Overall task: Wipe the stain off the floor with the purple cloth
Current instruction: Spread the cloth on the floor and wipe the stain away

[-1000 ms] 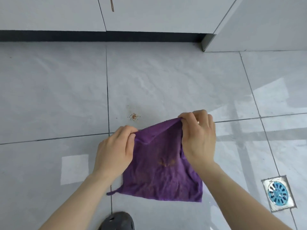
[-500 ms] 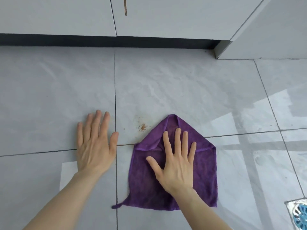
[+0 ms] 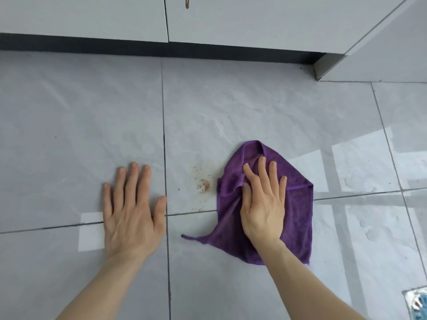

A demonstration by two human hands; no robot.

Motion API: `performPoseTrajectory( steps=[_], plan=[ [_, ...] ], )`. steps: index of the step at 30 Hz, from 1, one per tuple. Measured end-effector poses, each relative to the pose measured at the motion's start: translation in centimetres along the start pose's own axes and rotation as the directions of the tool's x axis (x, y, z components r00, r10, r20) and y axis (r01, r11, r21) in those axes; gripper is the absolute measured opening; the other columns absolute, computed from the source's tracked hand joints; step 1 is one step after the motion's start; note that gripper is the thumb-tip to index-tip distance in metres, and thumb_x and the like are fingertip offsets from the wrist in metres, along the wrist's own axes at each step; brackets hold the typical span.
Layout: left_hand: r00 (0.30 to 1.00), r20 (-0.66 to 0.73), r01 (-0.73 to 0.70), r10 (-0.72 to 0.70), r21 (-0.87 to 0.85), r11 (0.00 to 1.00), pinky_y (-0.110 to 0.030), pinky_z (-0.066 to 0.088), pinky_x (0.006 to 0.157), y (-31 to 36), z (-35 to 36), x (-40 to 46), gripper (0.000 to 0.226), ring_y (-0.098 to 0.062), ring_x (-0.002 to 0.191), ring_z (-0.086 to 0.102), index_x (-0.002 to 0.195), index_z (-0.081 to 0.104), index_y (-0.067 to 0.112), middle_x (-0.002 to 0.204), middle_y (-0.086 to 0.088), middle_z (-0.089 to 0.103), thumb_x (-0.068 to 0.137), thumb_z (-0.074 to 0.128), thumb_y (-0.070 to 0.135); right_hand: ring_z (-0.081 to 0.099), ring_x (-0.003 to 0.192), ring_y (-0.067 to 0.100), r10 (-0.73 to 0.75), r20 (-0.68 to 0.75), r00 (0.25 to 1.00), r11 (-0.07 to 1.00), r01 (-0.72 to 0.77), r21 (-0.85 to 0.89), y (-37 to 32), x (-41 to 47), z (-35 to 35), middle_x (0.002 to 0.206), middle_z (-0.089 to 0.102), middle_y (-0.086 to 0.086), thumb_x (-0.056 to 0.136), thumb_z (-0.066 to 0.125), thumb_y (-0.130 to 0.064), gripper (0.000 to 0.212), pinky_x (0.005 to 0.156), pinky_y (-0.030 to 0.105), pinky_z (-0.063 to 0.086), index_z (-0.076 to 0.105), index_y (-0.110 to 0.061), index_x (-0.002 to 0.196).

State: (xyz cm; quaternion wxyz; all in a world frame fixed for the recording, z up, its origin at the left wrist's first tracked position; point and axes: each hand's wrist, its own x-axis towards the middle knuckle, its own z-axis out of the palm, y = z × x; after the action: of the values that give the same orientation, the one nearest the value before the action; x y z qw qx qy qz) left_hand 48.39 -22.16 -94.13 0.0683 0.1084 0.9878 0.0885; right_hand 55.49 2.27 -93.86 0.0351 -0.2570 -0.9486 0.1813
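The purple cloth (image 3: 298, 211) lies folded on the grey tiled floor, its top corner turned over into a point. My right hand (image 3: 263, 202) presses flat on the cloth, fingers spread, thumb bunching the left edge. A small brown crumbly stain (image 3: 203, 185) sits on the tile just left of the cloth, with faint specks around it. My left hand (image 3: 131, 209) rests flat on the bare floor left of the stain, fingers apart, holding nothing.
Grey cabinet doors with a dark kick strip (image 3: 161, 49) run along the back. A cabinet corner (image 3: 323, 68) juts out at the upper right. A floor drain (image 3: 419, 303) with a blue grate shows at the lower right edge.
Both hands let go of the cloth's top edge. The right hand went flat on the cloth and bunched its left side; the left hand settled flat on the floor.
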Motion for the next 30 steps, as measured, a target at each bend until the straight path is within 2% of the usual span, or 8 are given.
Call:
performPoseTrajectory(
  steps=[4,6,8,13,15,17,22,30],
  plan=[
    [1.0,-0.016,-0.012,0.012,-0.011,1.0,-0.055,0.013,0.126,-0.1,0.0,0.0,0.07,-0.024,0.159,0.01,0.161,0.021,0.018,0.17,-0.006,0.02,0.098,0.027,0.049,0.024,0.152,0.012,0.256,0.037,0.966,0.868,-0.246,0.432,-1.2,2.0,-1.8,0.149,0.045,-0.026,0.11,0.034,-0.024,0.033,0.127,0.047,0.018,0.058,-0.026,0.131],
    [1.0,-0.011,-0.012,0.012,-0.007,1.0,-0.054,0.012,0.127,-0.1,0.0,-0.1,0.07,-0.024,0.159,0.009,0.161,0.02,0.019,0.171,-0.006,0.019,0.098,0.027,0.05,0.054,0.12,0.014,0.397,0.104,0.912,0.719,-0.379,0.582,-2.4,2.5,-3.6,0.121,0.063,-0.018,0.11,0.029,-0.032,0.031,0.114,0.039,0.04,0.058,-0.027,0.12],
    [1.0,-0.012,-0.019,0.019,-0.008,1.0,-0.054,0.012,0.127,-0.1,0.0,-0.2,0.07,-0.024,0.159,0.008,0.161,0.02,0.019,0.171,-0.005,0.019,0.099,0.026,0.05,0.058,0.093,0.014,0.445,0.112,0.888,0.632,-0.4,0.664,-4.1,2.7,-5.0,0.097,0.065,-0.011,0.11,0.027,-0.031,0.029,0.091,0.022,0.047,0.055,-0.025,0.107],
    [1.0,-0.018,-0.02,0.02,-0.025,0.999,-0.054,0.012,0.127,-0.2,0.1,-0.1,0.069,-0.022,0.159,0.008,0.161,0.021,0.018,0.171,-0.004,0.018,0.1,0.021,0.049,0.044,0.142,0.007,0.165,0.226,0.96,0.644,-0.278,0.712,-8.0,1.8,-4.7,0.146,0.057,-0.007,0.111,0.03,-0.039,0.035,0.125,0.038,0.024,0.056,-0.029,0.131],
    [1.0,-0.021,-0.022,0.021,-0.032,0.999,-0.054,0.012,0.127,-0.2,0.1,0.0,0.068,-0.022,0.159,0.008,0.161,0.021,0.018,0.171,-0.004,0.018,0.1,0.019,0.049,0.015,0.154,-0.002,-0.033,0.254,0.967,0.742,-0.146,0.654,-8.2,0.3,-3.6,0.161,0.038,-0.015,0.108,0.028,-0.045,0.035,0.128,0.038,-0.001,0.058,-0.046,0.126],
    [1.0,-0.026,-0.013,0.012,-0.049,0.999,-0.054,0.013,0.127,-0.3,0.1,0.0,0.068,-0.021,0.159,0.01,0.161,0.023,0.018,0.17,-0.003,0.02,0.099,0.02,0.048,-0.001,0.156,0.001,-0.217,0.258,0.942,0.865,0.063,0.498,-7.4,-1.1,-2.6,0.165,0.03,-0.011,0.107,0.029,-0.047,0.039,0.126,0.043,-0.01,0.064,-0.042,0.121],
    [1.0,-0.022,-0.01,0.009,-0.061,0.998,-0.053,0.014,0.127,-0.3,0.0,0.2,0.071,-0.021,0.159,0.013,0.16,0.023,0.017,0.17,-0.003,0.022,0.099,0.016,0.053,-0.001,0.159,0.025,-0.424,0.257,0.869,0.906,0.404,0.128,-5.3,-1.9,-1.0,0.171,0.015,-0.001,0.105,0.039,-0.054,0.045,0.123,0.064,0.01,0.046,-0.042,0.149],
    [1.0,-0.002,-0.022,0.022,-0.03,0.999,-0.055,0.015,0.126,-0.3,0.0,0.3,0.073,-0.023,0.159,0.013,0.16,0.024,0.014,0.17,-0.006,0.023,0.099,0.017,0.054,-0.002,0.158,0.036,-0.49,0.329,0.807,0.821,0.554,-0.138,-8.0,2.9,2.0,0.173,0.006,0.003,0.099,0.034,-0.069,0.056,0.117,0.073,0.006,0.024,-0.056,0.153]
  ],
)
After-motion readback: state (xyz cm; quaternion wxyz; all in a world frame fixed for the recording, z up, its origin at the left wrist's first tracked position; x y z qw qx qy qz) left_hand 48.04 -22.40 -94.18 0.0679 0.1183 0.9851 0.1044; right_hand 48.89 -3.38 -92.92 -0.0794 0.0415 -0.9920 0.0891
